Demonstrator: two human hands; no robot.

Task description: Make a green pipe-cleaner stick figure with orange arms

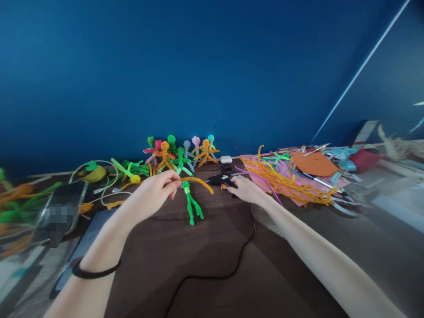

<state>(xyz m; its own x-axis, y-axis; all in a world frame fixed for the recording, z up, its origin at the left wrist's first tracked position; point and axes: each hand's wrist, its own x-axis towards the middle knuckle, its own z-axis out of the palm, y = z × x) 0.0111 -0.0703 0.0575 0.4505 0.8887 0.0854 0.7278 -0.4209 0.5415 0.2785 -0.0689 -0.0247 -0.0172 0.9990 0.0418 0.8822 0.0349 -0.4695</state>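
Note:
My left hand [168,185] pinches one end of a fuzzy orange pipe cleaner [200,182], which curves out to the right. Just below that strip is a green pipe-cleaner figure [190,201] with legs pointing down; whether my fingers also touch it I cannot tell. My right hand [245,187] has its fingers closed around the rear of a black corded hot glue gun [220,179] on the table, its nozzle pointing left. Part of the tool is hidden under the fingers.
Finished pipe-cleaner figures [165,152] stand along the blue wall. A white earbud case [226,159] sits beside them. Orange pipe cleaners [298,187] and an orange sheet [314,163] lie right. A black cord [240,260] crosses the table. A tablet [89,238] and phone [64,203] lie left.

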